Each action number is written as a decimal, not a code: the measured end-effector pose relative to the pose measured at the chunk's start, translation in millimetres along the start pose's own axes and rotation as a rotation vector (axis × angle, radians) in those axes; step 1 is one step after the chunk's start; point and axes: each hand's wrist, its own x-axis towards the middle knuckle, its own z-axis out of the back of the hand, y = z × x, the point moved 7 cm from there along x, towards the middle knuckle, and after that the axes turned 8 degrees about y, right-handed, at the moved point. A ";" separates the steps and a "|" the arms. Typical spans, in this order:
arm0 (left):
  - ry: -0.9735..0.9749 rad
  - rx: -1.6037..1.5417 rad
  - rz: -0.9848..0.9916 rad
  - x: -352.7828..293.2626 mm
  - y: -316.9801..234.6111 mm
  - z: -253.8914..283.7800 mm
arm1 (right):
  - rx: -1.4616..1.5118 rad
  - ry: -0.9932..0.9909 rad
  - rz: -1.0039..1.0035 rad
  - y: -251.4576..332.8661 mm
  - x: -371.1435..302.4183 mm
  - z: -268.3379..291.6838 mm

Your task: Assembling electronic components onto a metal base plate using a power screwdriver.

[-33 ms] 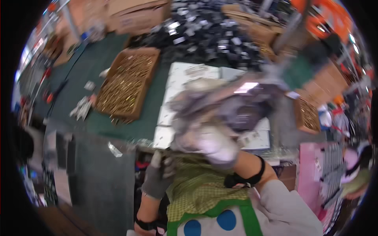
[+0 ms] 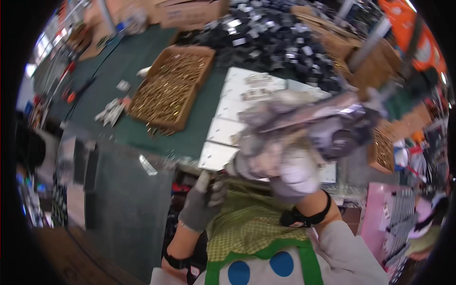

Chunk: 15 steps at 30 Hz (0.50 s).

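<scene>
My right hand (image 2: 292, 173), in a pale glove with a black wrist strap, is raised over the near table edge and blurred by motion. It grips a crumpled grey-purple bundle (image 2: 332, 126), perhaps a plastic bag, that spreads up and to the right. My left hand (image 2: 202, 204), in a grey glove, sits lower at the table's front edge with its fingers curled; whether they hold anything is not clear. Flat white panels (image 2: 228, 107) lie on the green table (image 2: 128, 61) just beyond both hands.
A cardboard box (image 2: 166, 90) full of small brass parts stands at left of the panels. A heap of black parts (image 2: 270, 33) fills the back. A smaller box of brass parts (image 2: 382, 149) is at right. A grey cabinet (image 2: 123, 209) stands at lower left.
</scene>
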 end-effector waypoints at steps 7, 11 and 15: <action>0.098 -0.088 -0.148 -23.9 -7.0 -13.6 | -0.541 -0.267 0.092 15.9 4.6 -29.4; 0.112 -0.048 -0.092 -17.5 -8.4 -16.1 | -0.546 0.082 0.156 11.7 25.4 -36.5; 0.162 0.042 -0.139 -13.6 -11.1 -9.1 | -0.332 -0.025 0.122 -5.4 41.3 -51.6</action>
